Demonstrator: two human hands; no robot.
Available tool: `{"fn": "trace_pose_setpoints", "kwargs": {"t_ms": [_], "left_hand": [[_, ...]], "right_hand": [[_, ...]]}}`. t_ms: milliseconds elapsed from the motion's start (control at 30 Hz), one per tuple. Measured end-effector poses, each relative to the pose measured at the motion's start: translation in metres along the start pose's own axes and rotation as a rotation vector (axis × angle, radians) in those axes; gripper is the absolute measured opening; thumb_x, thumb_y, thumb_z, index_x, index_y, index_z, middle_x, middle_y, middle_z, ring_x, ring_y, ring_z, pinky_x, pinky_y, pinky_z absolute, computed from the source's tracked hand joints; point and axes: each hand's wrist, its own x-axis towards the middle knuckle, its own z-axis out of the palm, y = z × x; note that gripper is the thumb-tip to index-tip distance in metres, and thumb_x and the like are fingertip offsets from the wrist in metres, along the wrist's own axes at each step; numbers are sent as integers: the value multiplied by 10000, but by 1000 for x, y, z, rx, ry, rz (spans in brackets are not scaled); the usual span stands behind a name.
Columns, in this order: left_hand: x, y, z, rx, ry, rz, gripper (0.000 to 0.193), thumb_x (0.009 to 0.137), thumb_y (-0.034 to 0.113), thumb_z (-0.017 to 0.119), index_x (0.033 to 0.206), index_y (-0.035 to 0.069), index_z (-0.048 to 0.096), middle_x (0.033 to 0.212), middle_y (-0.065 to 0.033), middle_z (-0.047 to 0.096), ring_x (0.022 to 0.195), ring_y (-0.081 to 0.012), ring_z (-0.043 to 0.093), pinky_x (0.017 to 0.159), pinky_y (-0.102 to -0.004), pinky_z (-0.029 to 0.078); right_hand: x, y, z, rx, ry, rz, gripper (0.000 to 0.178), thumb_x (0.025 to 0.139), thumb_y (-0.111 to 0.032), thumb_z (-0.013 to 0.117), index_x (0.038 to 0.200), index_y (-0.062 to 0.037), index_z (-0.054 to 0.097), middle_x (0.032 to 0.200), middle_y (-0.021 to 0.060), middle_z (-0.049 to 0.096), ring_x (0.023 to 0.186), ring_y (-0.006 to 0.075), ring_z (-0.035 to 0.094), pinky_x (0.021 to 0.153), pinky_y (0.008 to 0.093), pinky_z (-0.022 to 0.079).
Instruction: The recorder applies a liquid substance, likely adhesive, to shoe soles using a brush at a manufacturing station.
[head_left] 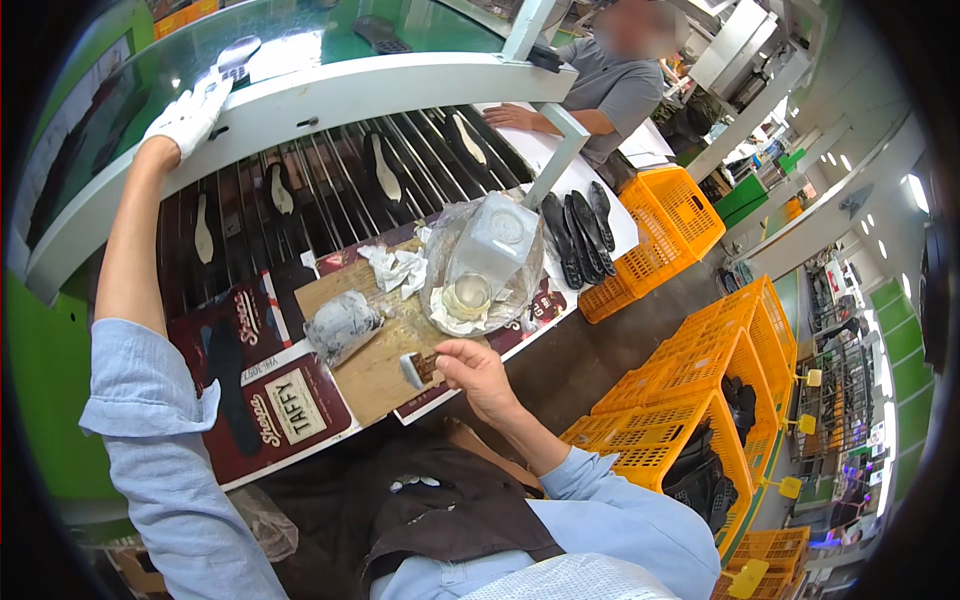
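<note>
My left hand (190, 120), in a white glove, reaches over the pale rail (400, 80) with its fingers stretched out. Its fingertips are at the near end of a shoe sole (238, 55) on the green belt; whether they touch it I cannot tell. Bare, my right hand (480, 378) pinches a small brush (412, 371) with a brown handle and whitish bristles, above a stained cardboard sheet (375, 385). Just beyond it, a plastic-wrapped translucent jug (495, 235) lies tipped above a small clear cup (468, 296). A stained bundle (342, 325) rests on the cardboard.
Several dark soles with cream middles (387, 178) lie across metal rollers. A dark insole-shaped piece (228, 390) is on the maroon boxes at left. Black soles (575, 240) sit by an orange crate (650, 235); more crates (650, 445) stand right. A co-worker (615, 85) is across.
</note>
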Motion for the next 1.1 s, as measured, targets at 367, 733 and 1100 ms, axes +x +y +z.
{"fn": "trace_pose_setpoints", "kwargs": {"t_ms": [367,733,1100], "left_hand": [[-66,-1,-10,-136,262,71,552,928,527,340,1175,122,623,1189,-223,597,1116,-406,544,957,-455,419],[-171,9,83,-345,-48,-3,758,921,587,358,1392,-7,385,1415,-231,409,1343,-401,331,1130,-349,258],[-328,23,298,-269,322,-286,592,864,444,577,1250,-4,544,1328,-221,501,1245,-368,443,1018,-432,378]], "right_hand": [[8,4,4,48,45,-19,199,874,-28,630,1070,-4,619,774,-15,588,577,43,470,524,187,385],[2,3,-20,282,54,54,251,939,-146,596,1160,-33,557,808,-6,562,627,67,460,544,208,376],[33,-41,-60,-378,204,-305,291,879,-57,652,1145,40,589,856,-9,589,664,39,496,576,170,396]]}}
